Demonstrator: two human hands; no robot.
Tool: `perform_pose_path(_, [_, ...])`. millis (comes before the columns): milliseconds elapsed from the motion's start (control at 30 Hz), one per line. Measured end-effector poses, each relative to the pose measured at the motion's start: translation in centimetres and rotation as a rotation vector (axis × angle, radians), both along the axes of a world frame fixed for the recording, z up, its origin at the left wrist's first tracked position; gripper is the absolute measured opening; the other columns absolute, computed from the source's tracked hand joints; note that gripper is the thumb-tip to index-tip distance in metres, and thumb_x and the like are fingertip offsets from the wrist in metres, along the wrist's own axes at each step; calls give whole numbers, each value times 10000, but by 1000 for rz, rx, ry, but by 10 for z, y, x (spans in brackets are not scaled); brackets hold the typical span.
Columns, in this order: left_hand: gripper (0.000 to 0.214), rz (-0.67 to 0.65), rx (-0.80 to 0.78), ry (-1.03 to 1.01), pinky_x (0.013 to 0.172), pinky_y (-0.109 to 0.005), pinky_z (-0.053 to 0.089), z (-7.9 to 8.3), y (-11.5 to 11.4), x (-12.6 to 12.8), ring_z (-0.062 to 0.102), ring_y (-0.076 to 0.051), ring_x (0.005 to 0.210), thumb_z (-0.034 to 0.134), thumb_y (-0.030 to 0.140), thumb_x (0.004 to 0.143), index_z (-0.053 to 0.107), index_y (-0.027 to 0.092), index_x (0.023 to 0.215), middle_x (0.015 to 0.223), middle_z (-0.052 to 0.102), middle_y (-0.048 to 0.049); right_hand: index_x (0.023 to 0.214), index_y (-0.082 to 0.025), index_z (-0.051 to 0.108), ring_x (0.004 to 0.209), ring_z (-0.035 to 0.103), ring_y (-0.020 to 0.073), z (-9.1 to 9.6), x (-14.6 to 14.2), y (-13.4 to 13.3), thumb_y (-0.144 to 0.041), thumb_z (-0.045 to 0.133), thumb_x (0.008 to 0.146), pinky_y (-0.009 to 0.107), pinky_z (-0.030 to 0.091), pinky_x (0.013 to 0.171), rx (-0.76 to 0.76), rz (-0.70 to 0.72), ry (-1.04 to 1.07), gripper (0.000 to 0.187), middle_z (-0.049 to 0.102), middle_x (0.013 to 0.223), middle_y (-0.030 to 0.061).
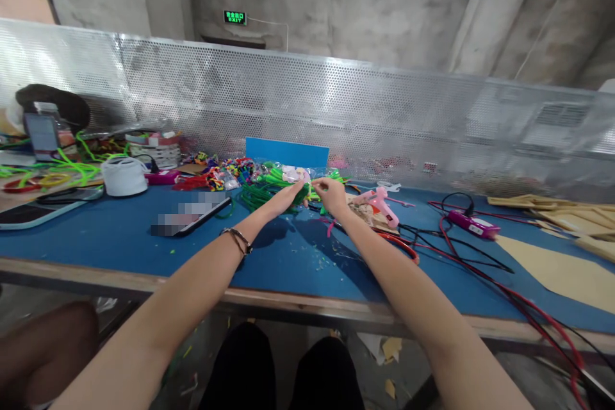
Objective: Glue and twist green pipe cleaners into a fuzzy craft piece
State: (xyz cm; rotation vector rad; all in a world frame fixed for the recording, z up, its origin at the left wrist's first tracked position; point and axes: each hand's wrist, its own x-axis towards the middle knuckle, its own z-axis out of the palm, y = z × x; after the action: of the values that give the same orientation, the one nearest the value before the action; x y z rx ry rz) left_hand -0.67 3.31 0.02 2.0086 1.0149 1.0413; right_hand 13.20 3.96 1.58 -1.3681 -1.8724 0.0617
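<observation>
Both hands meet over the middle of the blue table point(283, 269). My right hand point(332, 195) is closed in a pinch, and something small and pale shows at its fingertips, too small to name. My left hand point(291, 197) reaches to the same spot with its fingers closed; what they hold is hidden. Around and behind my hands lie dark green pipe cleaners point(257, 197) and brighter green ones point(275, 174), partly in clear plastic. A pink hot glue gun point(383, 204) rests right of my right hand.
A phone point(204, 213) lies left of my left arm. Further left are a white roll point(123, 177) and a heap of colourful pieces point(233, 172). Cables run near a purple power strip point(473, 225) and tan sheets point(562, 269). A perforated metal panel point(384, 115) stands behind.
</observation>
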Motion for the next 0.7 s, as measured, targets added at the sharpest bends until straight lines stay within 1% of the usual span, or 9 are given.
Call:
perform_pose_path(100, [439,-37,116,213,687,-239,386,-3,-2,0,537,-183,773,434,509,690,587,116,812,827,617,-71,851,-135,650,753,562,149,12,11,-2,-185,433,738,254,403,691,14,52,144,250,655,836,63])
perform_pose_path(167, [432,-122,165,401,719,-242,376,-4,-4,1,532,-206,830,560,476,597,594,127,849,885,612,-68,840,-143,655,730,563,133,16,20,-6,-206,425,742,241,413,671,-7,115,219,258,658,821,49])
perform_pose_path(267, [429,-232,178,574,706,-245,377,-4,-6,3,536,-199,817,451,498,686,593,132,860,881,608,-66,779,-143,666,652,559,110,14,34,-13,-236,468,718,222,427,618,-101,226,287,227,661,763,37])
perform_pose_path(367, [519,-74,138,460,649,-249,389,-1,-7,4,541,-188,771,329,499,759,495,104,1052,888,591,-85,777,-132,659,621,551,90,6,43,-18,-249,485,706,212,436,593,-209,305,365,221,656,771,43])
perform_pose_path(433, [560,29,132,313,651,-249,395,0,-7,4,543,-185,783,356,482,755,398,85,1148,917,581,-98,821,-128,646,614,547,84,0,46,-21,-254,463,720,216,443,589,-260,339,418,244,650,778,44])
perform_pose_path(467, [549,38,135,238,660,-247,399,0,-7,4,544,-181,792,371,463,753,388,84,1150,925,579,-100,831,-128,642,608,545,83,-2,46,-22,-258,460,723,220,446,583,-281,355,435,249,647,769,42])
perform_pose_path(533, [449,-14,154,126,658,-238,404,2,-9,6,548,-165,770,406,419,743,457,99,1054,890,589,-86,794,-130,645,590,538,86,-3,42,-27,-274,474,717,221,443,560,-307,385,430,237,640,723,32])
perform_pose_path(600, [312,-91,173,74,598,-220,404,3,-13,8,542,-135,651,418,382,738,527,118,863,757,594,-49,712,-136,649,582,529,88,-1,37,-33,-284,502,702,215,433,542,-288,401,399,208,630,677,19])
perform_pose_path(700, [263,-142,208,47,496,-191,363,7,-19,11,457,-83,467,416,354,743,508,137,628,548,529,10,708,-147,648,624,540,93,3,27,-42,-250,528,684,210,428,559,-207,384,440,160,628,671,7])
